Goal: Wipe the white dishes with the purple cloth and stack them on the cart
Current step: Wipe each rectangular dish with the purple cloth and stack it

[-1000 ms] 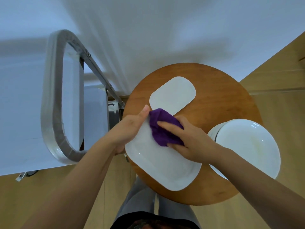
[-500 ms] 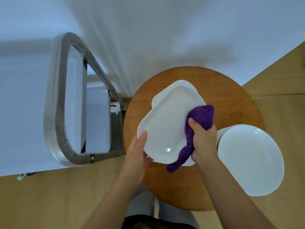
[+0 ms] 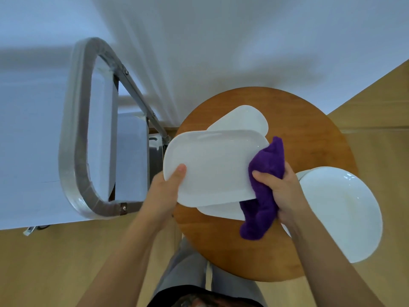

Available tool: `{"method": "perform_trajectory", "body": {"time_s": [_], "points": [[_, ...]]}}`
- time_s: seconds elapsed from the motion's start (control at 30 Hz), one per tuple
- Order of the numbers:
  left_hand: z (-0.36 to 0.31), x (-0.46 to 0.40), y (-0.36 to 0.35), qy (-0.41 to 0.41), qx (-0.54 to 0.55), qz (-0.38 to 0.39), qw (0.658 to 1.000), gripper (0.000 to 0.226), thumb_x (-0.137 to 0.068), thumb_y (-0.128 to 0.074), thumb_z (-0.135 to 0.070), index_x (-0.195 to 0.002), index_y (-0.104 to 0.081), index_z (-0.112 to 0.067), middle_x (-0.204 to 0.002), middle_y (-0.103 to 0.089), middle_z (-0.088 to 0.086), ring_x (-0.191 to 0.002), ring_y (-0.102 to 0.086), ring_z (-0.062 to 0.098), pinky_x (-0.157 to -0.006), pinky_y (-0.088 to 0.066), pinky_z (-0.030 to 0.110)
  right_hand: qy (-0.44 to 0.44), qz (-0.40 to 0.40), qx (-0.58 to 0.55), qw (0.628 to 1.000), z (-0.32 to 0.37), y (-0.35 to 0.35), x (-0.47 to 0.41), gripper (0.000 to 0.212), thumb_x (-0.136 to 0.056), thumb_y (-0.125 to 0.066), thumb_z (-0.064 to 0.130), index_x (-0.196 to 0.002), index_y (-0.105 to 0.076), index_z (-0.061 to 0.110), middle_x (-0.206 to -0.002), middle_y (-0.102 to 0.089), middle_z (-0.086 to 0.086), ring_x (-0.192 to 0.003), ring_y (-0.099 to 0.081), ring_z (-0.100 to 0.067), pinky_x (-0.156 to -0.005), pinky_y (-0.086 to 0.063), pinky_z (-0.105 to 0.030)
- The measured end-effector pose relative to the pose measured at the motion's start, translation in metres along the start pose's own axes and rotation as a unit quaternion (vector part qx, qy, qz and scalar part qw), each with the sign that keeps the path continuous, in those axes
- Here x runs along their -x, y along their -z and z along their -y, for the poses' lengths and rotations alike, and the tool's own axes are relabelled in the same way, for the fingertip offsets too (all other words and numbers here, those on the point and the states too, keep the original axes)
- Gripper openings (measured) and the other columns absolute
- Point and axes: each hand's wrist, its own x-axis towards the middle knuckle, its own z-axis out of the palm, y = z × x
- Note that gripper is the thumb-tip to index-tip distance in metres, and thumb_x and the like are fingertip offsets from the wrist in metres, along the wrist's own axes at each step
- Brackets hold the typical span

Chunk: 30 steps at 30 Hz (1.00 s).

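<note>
Seen from above, a person stands at a round wooden surface (image 3: 309,129) holding a white rectangular dish (image 3: 212,165) with rounded corners, lifted and tilted over it. The left hand (image 3: 166,191) grips the dish's lower left edge, thumb on top and fingers hidden beneath. The right hand (image 3: 281,191) is curled around a bunched purple cloth (image 3: 263,196), pinching it against the dish's right edge — one end of the cloth sticks up past the rim, the other hangs down toward the surface. Under the held dish lies a second white rectangular dish (image 3: 243,118), its far corner and near edge showing. To the right, a stack of round white plates (image 3: 340,209) overhangs the surface's right edge, just beside the right wrist. To the left stands a metal cart (image 3: 73,151) with a looped handle, its right side close to the surface's left edge and near the dish's left corner. Bare wood shows along the far and near rims of the surface. Light wooden floor (image 3: 55,262) lies open below.
</note>
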Motion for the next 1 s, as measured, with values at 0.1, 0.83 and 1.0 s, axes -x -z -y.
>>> {"method": "perform_trajectory", "body": {"time_s": [0.1,0.83,1.0], "points": [[-0.014,-0.007,0.016,0.012,-0.013,0.040,0.999,0.028,-0.082,-0.054,-0.047,-0.101,-0.063,-0.029,-0.089,-0.075,-0.009,-0.081,-0.072,0.014,-0.056,-0.058,0.029,0.006,0.094,0.086,0.992,0.009,0.010,-0.001,0.066,-0.054,-0.081,0.019,-0.114,-0.056,0.024,-0.099,-0.071,0.001,-0.086,-0.070,-0.020,-0.066,-0.056,-0.034],[-0.055,-0.046,0.005,0.178,-0.310,0.336,0.871,0.040,-0.076,-0.062,-0.048,-0.107,-0.064,-0.022,-0.097,-0.074,-0.002,-0.090,-0.071,0.016,-0.074,-0.057,0.028,-0.160,0.272,0.208,0.926,-0.009,0.008,0.012,0.053,-0.059,-0.081,0.014,-0.109,-0.063,0.017,-0.099,-0.071,-0.007,-0.092,-0.068,-0.027,-0.075,-0.056,-0.037],[-0.030,-0.033,-0.023,0.127,-0.063,0.000,0.990,0.058,-0.080,-0.038,-0.076,-0.098,-0.066,-0.028,-0.089,-0.074,-0.001,-0.088,-0.068,0.020,-0.083,-0.053,0.039,-0.063,0.085,0.129,0.986,-0.017,-0.016,0.014,0.035,-0.078,-0.073,0.012,-0.108,-0.058,0.022,-0.096,-0.069,-0.002,-0.090,-0.066,-0.022,-0.073,-0.055,-0.033]]}}
